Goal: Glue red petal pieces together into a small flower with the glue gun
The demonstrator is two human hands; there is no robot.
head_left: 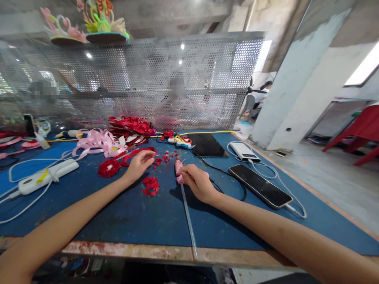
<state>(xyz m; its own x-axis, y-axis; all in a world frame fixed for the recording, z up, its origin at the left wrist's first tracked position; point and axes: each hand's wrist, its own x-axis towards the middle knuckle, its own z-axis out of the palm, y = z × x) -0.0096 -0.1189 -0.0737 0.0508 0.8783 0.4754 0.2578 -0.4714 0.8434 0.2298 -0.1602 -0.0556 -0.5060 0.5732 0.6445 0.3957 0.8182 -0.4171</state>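
Note:
My right hand [199, 182] is closed around a pink hot glue gun [178, 167], which points away from me. A long translucent glue stick [188, 219] extends from its back toward the table's front edge. My left hand [138, 167] is just above the table, fingers curved and a little apart, with nothing visible between them. Behind its fingertips lies a strip of red ribbon [133, 155]. A red ribbon flower [109, 168] sits left of that hand, and a smaller red cluster [151, 185] lies in front of it. Small red scraps [163, 158] are scattered between my hands.
Pink ribbon [96, 144] and a stack of red pieces [130, 130] lie at the back left. A white power strip [49, 177] is at left. On the right are a phone [260, 185], a power bank [244, 152] and cables. A perforated metal screen [189, 90] stands behind.

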